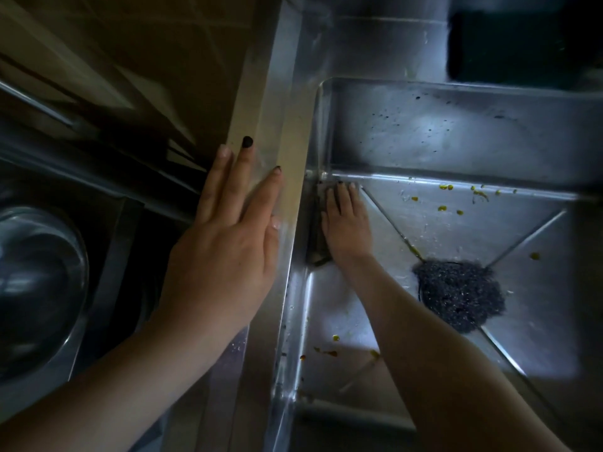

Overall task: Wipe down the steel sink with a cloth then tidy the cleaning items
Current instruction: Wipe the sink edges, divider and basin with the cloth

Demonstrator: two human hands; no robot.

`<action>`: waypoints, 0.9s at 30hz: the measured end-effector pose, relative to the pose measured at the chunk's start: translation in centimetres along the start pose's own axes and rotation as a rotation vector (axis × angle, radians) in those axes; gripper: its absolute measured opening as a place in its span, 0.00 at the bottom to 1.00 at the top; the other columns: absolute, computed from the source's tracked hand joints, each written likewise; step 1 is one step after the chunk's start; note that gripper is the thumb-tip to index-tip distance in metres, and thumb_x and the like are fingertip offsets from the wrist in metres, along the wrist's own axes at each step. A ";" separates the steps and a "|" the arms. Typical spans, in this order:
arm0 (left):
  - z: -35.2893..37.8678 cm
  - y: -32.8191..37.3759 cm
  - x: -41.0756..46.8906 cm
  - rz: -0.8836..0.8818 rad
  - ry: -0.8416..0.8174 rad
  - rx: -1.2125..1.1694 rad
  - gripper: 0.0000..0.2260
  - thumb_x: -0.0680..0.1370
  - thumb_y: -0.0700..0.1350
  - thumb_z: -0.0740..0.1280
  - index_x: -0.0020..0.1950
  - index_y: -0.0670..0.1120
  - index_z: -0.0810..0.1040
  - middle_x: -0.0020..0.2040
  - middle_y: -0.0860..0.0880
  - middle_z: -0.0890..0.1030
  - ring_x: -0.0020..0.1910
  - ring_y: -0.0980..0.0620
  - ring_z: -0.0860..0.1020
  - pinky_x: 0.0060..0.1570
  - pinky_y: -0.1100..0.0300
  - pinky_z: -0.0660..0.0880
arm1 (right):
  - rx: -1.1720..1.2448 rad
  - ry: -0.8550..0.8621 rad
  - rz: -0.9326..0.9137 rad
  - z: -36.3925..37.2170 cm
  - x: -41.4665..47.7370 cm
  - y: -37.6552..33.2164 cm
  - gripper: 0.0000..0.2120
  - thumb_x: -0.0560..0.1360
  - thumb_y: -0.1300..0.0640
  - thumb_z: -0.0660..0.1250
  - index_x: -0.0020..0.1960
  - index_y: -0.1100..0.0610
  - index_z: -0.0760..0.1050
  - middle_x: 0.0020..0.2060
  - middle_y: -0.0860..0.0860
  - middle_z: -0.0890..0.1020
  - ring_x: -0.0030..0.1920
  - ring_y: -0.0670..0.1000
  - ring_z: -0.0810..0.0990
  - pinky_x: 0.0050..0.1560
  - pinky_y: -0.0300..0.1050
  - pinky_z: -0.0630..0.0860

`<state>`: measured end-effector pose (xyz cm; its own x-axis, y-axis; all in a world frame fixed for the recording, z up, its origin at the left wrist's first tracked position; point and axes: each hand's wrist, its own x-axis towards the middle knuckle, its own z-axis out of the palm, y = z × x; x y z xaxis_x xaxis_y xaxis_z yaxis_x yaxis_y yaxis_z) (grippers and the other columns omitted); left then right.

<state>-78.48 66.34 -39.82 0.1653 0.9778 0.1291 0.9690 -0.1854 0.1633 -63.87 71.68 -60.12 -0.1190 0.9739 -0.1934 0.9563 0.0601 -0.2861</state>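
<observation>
The steel sink (456, 138) fills the right half of the view, its floor spotted with yellow and brown food bits. My right hand (347, 225) lies flat with straight fingers in the sink's far left bottom corner, pressing a dark cloth (316, 246) against the floor and left wall; only a strip of the cloth shows beside the hand. My left hand (228, 236) rests flat with straight fingers on the sink's left rim (293, 151). A dark steel-wool scourer (460, 293) sits over the middle of the sink floor, right of my right forearm.
A round steel bowl or pot (36, 288) stands low at the left, outside the sink. A dark object (522, 44) sits on the ledge behind the sink at top right. Brown floor or cabinet surface shows at top left.
</observation>
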 end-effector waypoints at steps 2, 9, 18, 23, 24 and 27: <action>0.0 0.0 0.0 -0.001 -0.008 0.011 0.21 0.79 0.47 0.51 0.71 0.45 0.66 0.75 0.42 0.59 0.74 0.45 0.53 0.68 0.60 0.52 | -0.026 0.035 -0.008 0.0 0.9 1.1 0.22 0.76 0.57 0.58 0.66 0.65 0.70 0.66 0.63 0.72 0.69 0.64 0.67 0.68 0.55 0.64; -0.2 0.2 -0.1 -0.004 -0.039 0.017 0.21 0.79 0.48 0.49 0.72 0.46 0.64 0.75 0.43 0.57 0.75 0.44 0.53 0.66 0.57 0.52 | -0.044 0.004 0.110 -0.6 0.0 3.8 0.24 0.81 0.54 0.49 0.75 0.61 0.52 0.76 0.58 0.52 0.76 0.57 0.45 0.75 0.49 0.48; 0.0 0.0 -0.1 0.008 -0.018 0.018 0.22 0.79 0.48 0.49 0.71 0.45 0.65 0.75 0.42 0.59 0.74 0.43 0.54 0.64 0.56 0.55 | 0.041 0.078 0.307 -0.3 -6.4 3.8 0.24 0.80 0.54 0.55 0.74 0.63 0.57 0.74 0.62 0.56 0.75 0.62 0.49 0.73 0.46 0.40; 0.0 0.0 -0.1 0.004 -0.024 -0.001 0.22 0.79 0.48 0.49 0.71 0.46 0.66 0.75 0.42 0.59 0.74 0.43 0.55 0.65 0.55 0.53 | -0.014 -0.058 0.255 0.1 -8.1 2.0 0.25 0.70 0.65 0.70 0.65 0.70 0.69 0.65 0.66 0.71 0.67 0.66 0.68 0.71 0.55 0.59; 0.0 0.0 -0.1 0.008 -0.023 -0.008 0.22 0.79 0.48 0.49 0.71 0.46 0.66 0.75 0.42 0.59 0.74 0.43 0.55 0.65 0.55 0.54 | -0.034 -0.079 0.267 0.2 -8.1 1.7 0.26 0.63 0.67 0.75 0.59 0.71 0.74 0.59 0.65 0.76 0.62 0.65 0.74 0.67 0.54 0.66; 0.0 0.0 -0.2 -0.008 -0.041 -0.039 0.23 0.79 0.50 0.48 0.72 0.47 0.64 0.76 0.44 0.57 0.75 0.45 0.52 0.64 0.56 0.53 | -0.002 -0.081 0.259 -0.7 -8.5 1.2 0.25 0.64 0.70 0.73 0.60 0.70 0.74 0.61 0.64 0.75 0.63 0.64 0.73 0.63 0.50 0.71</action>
<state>-78.55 66.16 -39.81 0.1660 0.9822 0.0881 0.9624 -0.1808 0.2025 -61.54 63.67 -58.13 0.1090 0.9363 -0.3340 0.9582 -0.1884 -0.2154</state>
